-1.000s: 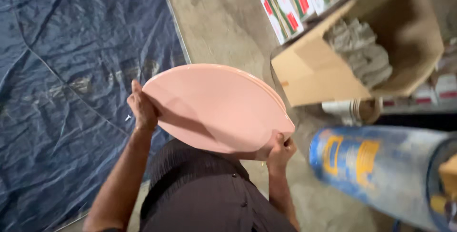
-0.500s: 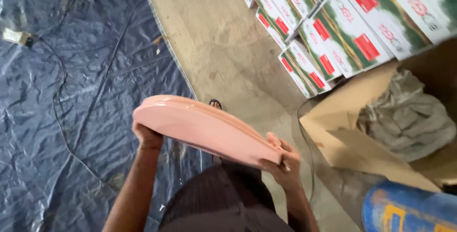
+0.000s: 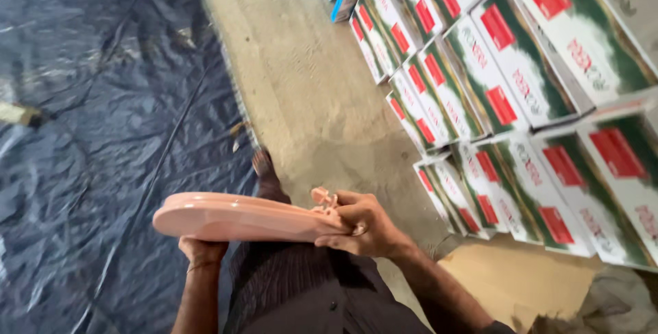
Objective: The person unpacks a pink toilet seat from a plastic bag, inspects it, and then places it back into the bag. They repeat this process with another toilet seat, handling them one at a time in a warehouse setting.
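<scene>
Both hands, left hand (image 3: 201, 250) and right hand (image 3: 363, 224), grip pink trays (image 3: 240, 216) beside stacked green-white-red boxes (image 3: 507, 80).

We're over bare concrete floor (image 3: 301, 80), a dark blue tarp (image 3: 89, 135) spreading left of the fingers, stacked green-and-white cartons (image 3: 521, 87) right, flattened cardboard (image 3: 521, 279) below them.

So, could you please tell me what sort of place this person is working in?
Probably a storeroom or warehouse: rows of identical green, white and red cartons stacked along a bare concrete floor, with a dark plastic sheet spread beside them. Both hands carry stacked pink trays.
</scene>
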